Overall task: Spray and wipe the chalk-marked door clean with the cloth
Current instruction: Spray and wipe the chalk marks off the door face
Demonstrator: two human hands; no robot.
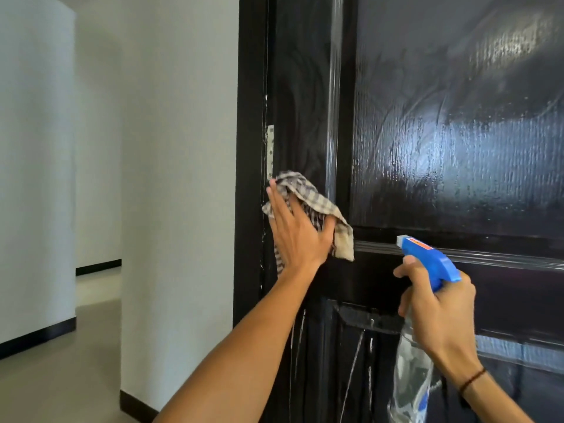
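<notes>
the upper door panel [457, 132] lies bare, wet and unblocked, open to a sweep above the rail. the left hand [297, 236] with the cloth [311, 203] covers the stile near the hinge [270, 152]. the right hand [439, 312] and spray bottle [424, 264] stand before the lower panel, apart from the left. to the left, the white wall [180, 178] borders the dark door frame [250, 148], narrowing room there.

no text can be read here. the blue head of the spray bottle [428, 260] carries a small red and orange label on top, but its letters are too blurred and too small to make out.
</notes>
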